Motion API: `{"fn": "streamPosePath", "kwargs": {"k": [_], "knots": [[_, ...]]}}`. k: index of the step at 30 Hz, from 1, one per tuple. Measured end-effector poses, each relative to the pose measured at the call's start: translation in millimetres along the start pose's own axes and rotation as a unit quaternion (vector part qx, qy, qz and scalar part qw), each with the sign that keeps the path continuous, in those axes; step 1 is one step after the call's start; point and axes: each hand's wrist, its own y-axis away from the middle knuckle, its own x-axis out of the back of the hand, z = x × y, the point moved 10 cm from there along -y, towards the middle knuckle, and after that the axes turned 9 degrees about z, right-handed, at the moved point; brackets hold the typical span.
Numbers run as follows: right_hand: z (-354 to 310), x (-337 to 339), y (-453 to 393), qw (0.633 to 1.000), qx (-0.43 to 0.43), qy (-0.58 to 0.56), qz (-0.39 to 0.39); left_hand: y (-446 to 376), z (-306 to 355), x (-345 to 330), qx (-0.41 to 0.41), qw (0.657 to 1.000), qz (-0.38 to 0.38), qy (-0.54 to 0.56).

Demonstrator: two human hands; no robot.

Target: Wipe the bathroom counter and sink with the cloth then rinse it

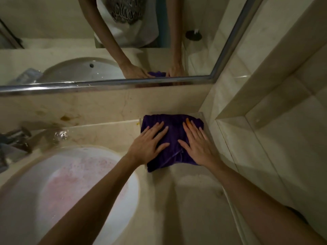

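A dark purple cloth [172,137] lies flat on the beige marble counter [191,200], pushed into the back right corner against the backsplash and the side wall. My left hand [150,142] presses flat on the cloth's left half, fingers spread. My right hand [196,140] presses flat on its right half, fingers spread too. The white oval sink [74,183] sits to the left, with pinkish foam in its bowl. My left forearm crosses over the sink's right rim.
A dark metal faucet [19,138] stands at the far left behind the sink. A chrome-framed mirror [106,84] runs above the backsplash and reflects both arms. Tiled wall [274,138] closes off the right side. Brown stains mark the backsplash [65,118].
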Motion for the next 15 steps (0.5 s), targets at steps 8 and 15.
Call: {"fn": "streamPosePath", "kwargs": {"k": [8, 15], "knots": [[-15, 26, -2, 0.998, -0.044, -0.028, -0.019, -6, 9, 13, 0.054, 0.998, -0.031, -0.006], [-90, 57, 105, 0.975, -0.092, -0.162, 0.118, 87, 68, 58, -0.005, 0.996, 0.01, 0.092]]}}
